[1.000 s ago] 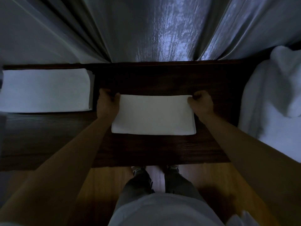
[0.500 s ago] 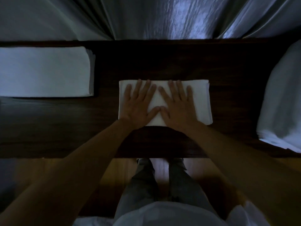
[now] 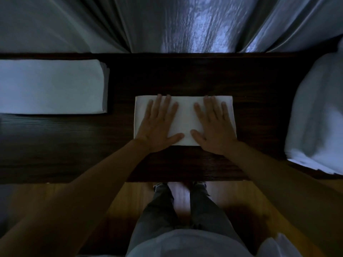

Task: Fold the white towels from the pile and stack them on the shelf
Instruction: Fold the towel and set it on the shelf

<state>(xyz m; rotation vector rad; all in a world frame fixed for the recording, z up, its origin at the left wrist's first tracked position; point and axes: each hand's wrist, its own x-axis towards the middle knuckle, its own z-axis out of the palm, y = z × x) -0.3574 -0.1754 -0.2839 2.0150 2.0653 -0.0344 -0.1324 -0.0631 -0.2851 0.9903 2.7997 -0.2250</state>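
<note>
Flat-palmed, left hand (image 3: pixel 159 125) and right hand (image 3: pixel 213 125) press the folded towel (image 3: pixel 185 115): soft, light, floppy, best lifted from beneath both short ends.

The dark wooden desk (image 3: pixel 185 75) carries a folded white rectangular towel (image 3: pixel 185 117) at its middle, with the left hand (image 3: pixel 157 127) and right hand (image 3: pixel 213 127) lying flat on it. Left of that towel, a bare strip of wood separates it from the neat stack of folded white towels (image 3: pixel 52 86). Right of it, a wider bare strip runs to the loose heap of white towels (image 3: pixel 315 117) (it overhangs the near edge). Beyond the towel lies bare wood, then grey pleated curtains (image 3: pixel 185 25) block the far edge.
</note>
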